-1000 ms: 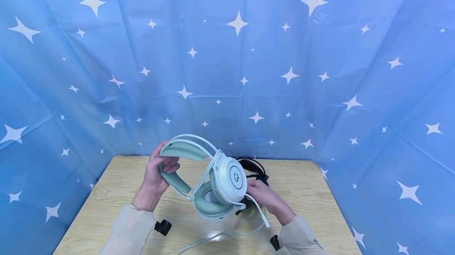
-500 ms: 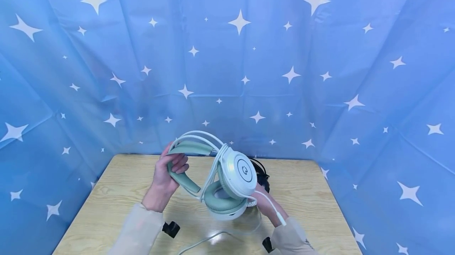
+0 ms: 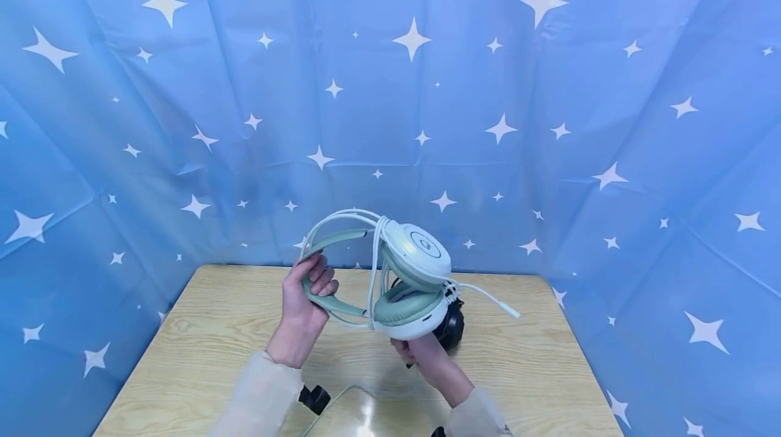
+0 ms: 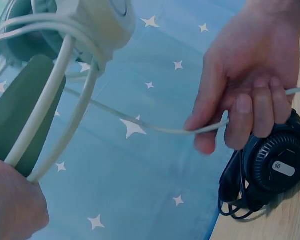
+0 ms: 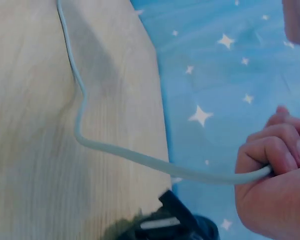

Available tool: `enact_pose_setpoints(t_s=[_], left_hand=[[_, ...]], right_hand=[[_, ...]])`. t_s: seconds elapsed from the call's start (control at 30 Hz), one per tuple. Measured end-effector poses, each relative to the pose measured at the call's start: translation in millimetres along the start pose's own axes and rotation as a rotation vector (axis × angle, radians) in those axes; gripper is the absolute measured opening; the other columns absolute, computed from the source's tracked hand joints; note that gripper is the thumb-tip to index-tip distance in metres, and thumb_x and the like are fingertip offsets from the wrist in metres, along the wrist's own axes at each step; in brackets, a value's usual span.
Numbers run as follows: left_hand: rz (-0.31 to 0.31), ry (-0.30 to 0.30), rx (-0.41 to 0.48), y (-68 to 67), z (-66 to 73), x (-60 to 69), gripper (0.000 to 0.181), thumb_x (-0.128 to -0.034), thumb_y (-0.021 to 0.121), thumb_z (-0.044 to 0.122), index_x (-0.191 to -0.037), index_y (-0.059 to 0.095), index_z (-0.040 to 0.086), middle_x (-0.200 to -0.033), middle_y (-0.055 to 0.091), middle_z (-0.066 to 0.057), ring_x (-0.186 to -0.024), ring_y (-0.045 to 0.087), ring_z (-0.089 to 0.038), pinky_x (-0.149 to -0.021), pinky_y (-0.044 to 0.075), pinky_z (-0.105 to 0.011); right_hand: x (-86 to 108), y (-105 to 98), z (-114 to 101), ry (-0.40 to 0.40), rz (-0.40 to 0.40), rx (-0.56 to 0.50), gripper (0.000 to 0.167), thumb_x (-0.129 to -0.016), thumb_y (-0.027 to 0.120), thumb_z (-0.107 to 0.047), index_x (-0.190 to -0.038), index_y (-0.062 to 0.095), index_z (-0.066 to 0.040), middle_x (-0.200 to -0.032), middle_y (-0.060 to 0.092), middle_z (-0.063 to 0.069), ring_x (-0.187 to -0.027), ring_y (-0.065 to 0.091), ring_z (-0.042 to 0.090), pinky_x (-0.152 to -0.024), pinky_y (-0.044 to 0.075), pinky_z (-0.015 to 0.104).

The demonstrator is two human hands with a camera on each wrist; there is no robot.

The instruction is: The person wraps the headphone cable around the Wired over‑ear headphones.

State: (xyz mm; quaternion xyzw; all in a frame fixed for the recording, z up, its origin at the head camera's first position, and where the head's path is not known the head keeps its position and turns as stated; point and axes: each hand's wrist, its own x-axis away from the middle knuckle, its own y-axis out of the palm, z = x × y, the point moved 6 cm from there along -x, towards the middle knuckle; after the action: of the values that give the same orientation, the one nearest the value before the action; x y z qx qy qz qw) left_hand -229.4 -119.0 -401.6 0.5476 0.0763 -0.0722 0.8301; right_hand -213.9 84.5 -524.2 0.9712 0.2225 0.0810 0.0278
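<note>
A white headset (image 3: 421,251) with green pads and a boom microphone is held up above the table, tilted on its side. My left hand (image 3: 308,295) grips its headband, fingers curled round the green strap. Loops of cable (image 4: 49,25) are wound about the headset by the ear cups. Below the cups, my right hand (image 3: 427,356) holds the pale cable (image 5: 210,177) in its curled fingers, as both wrist views show. From there the cable runs down onto the table. In the head view the ear cups partly cover the right hand.
A black headset (image 4: 275,165) with its own bundled cord lies on the wooden table (image 3: 525,356) behind my right hand. A blue curtain (image 3: 390,118) with white stars stands round the table's back and sides.
The white headset has moved right and up with my left hand, and its ear cups have turned. My right hand has passed beneath the cups, moving left and nearer to me.
</note>
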Motion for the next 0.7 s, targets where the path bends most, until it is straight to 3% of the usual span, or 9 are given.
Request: enact_pose_setpoints(t_s=[0.1, 0.23, 0.33, 0.5, 0.7], left_hand=[[0.099, 0.025, -0.025, -4.2, -1.7, -0.1, 0.029, -0.1057, 0.039, 0.004, -0.081, 0.052, 0.014, -0.066, 0.026, 0.004, -0.053, 0.018, -0.008, -0.046, 0.026, -0.017], [0.195, 0.042, -0.046, -9.6, -4.6, -0.2, 0.027, -0.1057, 0.042, 0.007, -0.081, 0.052, 0.013, -0.064, 0.031, 0.005, -0.051, 0.022, -0.008, -0.046, 0.027, -0.016], [0.239, 0.053, -0.060, -11.8, -6.1, -0.1, 0.027, -0.1054, 0.043, 0.007, -0.081, 0.053, 0.014, -0.063, 0.033, 0.005, -0.049, 0.023, -0.007, -0.045, 0.027, -0.016], [0.292, 0.088, -0.104, -13.6, -5.1, 1.2, 0.027, -0.1042, 0.046, 0.005, -0.080, 0.052, 0.014, -0.063, 0.034, 0.005, -0.048, 0.026, -0.006, -0.045, 0.026, -0.015], [0.366, 0.189, -0.237, -17.1, 0.3, 2.1, 0.026, -0.1012, 0.047, 0.001, -0.080, 0.054, 0.013, -0.064, 0.034, 0.005, -0.047, 0.029, -0.005, -0.045, 0.024, -0.016]], right_hand=[[2.6, 7, -1, 0.005, 0.033, 0.046, 0.032, -0.109, 0.047, -0.025, -0.083, 0.056, -0.008, -0.065, 0.040, -0.004, -0.051, 0.030, 0.007, -0.049, 0.026, 0.021], [5.7, 15, -6, -0.064, 0.034, 0.110, 0.032, -0.110, 0.048, -0.026, -0.113, 0.065, 0.001, -0.065, 0.039, -0.003, -0.051, 0.031, 0.006, -0.047, 0.026, 0.019], [8.7, 23, -12, -0.104, 0.033, 0.167, 0.033, -0.110, 0.050, -0.024, -0.114, 0.067, 0.005, -0.064, 0.040, -0.003, -0.051, 0.033, 0.005, -0.047, 0.027, 0.019], [16.6, 31, -20, -0.143, 0.056, 0.272, 0.028, -0.108, 0.054, -0.022, -0.109, 0.070, 0.001, -0.068, 0.048, -0.003, -0.056, 0.041, 0.004, -0.051, 0.033, 0.019], [27.3, 35, -30, -0.206, 0.083, 0.358, 0.027, -0.108, 0.050, -0.016, -0.102, 0.069, 0.002, -0.066, 0.048, -0.004, -0.056, 0.043, 0.003, -0.053, 0.036, 0.019]])
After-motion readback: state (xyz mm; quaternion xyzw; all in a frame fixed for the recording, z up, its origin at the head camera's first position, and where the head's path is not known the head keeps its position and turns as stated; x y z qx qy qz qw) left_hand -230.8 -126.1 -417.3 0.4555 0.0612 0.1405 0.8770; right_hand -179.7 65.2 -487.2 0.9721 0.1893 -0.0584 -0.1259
